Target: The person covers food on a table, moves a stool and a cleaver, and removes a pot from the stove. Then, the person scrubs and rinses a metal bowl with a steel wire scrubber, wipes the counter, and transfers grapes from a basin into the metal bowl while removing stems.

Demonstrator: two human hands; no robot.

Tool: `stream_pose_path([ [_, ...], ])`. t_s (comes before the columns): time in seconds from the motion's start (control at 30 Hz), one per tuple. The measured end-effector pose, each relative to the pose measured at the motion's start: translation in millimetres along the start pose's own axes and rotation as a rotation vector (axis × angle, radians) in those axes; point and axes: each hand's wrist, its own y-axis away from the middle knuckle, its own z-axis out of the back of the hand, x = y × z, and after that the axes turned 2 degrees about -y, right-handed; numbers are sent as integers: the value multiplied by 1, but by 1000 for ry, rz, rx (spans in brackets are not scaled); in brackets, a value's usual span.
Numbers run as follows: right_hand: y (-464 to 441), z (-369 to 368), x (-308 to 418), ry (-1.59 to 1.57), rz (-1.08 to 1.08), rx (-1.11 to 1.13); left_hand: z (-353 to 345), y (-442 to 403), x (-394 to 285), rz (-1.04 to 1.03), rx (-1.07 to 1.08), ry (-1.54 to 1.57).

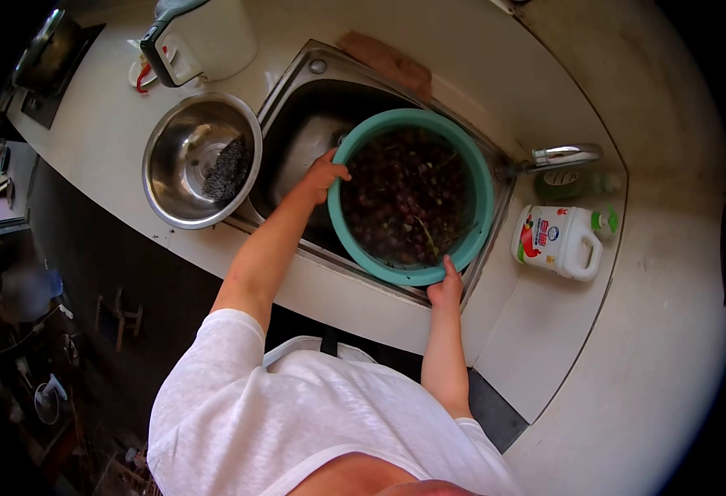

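At one o'clock, over the sink (pixel 301 132), the green basin (pixel 483 194) of dark grapes (pixel 400 198) looked heavy, its rim likely slippery; the left hand (pixel 322 176) clasped it at nine, the right hand (pixel 446 287) at five, though opposite holds would have balanced better.

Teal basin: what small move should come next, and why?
I'd probably steady the basin over the sink before freeing the left hand or the right hand: both hold its rim, dark fruit fills much of it, and its support underneath is hidden.
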Motion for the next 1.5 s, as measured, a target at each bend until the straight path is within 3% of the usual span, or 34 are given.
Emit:
stream_pose_path([
  [0.3, 11, -7, 6, 71, 92, -45, 0, 25, -3, 7, -60, 33],
  [0.7, 70, -44, 69, 196, 195, 307, -21, 138, -58, -76, -189, 265],
  [0.97, 133, -88, 104, 312, 317, 418, -18, 203, -92, -192, -165, 475],
  [1.5, 183, -143, 115, 444, 435, 647, 17, 265, -127, -336, -155, 591],
])
